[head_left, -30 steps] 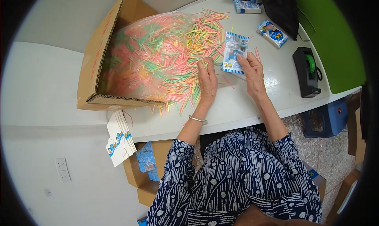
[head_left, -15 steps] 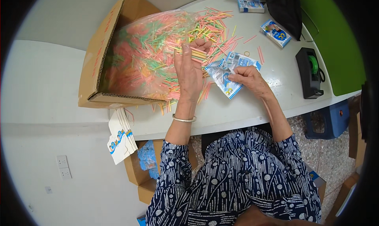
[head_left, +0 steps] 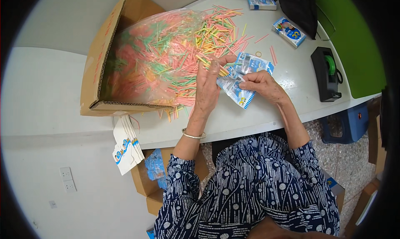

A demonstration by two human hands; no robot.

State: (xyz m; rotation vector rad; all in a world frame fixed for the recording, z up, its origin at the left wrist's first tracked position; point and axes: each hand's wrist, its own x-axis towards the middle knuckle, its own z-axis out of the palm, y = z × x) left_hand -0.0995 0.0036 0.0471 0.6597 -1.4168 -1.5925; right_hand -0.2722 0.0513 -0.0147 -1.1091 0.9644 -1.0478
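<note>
My left hand (head_left: 207, 86) is closed around a small bundle of thin pink and yellow sticks (head_left: 203, 61), their ends pointing toward the packet. My right hand (head_left: 265, 85) pinches a blue-and-white plastic packet (head_left: 238, 94) with striped ends, near its middle. Another blue-and-white printed part (head_left: 255, 64) shows just beyond those fingers; I cannot tell if it is a second packet. Behind my left hand, a heap of pink, yellow and green sticks (head_left: 216, 28) spreads on the white table (head_left: 291, 72).
A cardboard box (head_left: 98, 68) with a clear bag (head_left: 154, 43) of sticks lies at the left. A black tape dispenser (head_left: 325, 76), a filled packet (head_left: 288, 32) and a black cloth item (head_left: 298, 9) are at the right. White printed cards (head_left: 127, 145) hang by the near left edge.
My left hand has moved right with the bundle, toward the packet, and the sticks now tilt down to the right. My right hand stays nearly in place, still gripping the packet.
</note>
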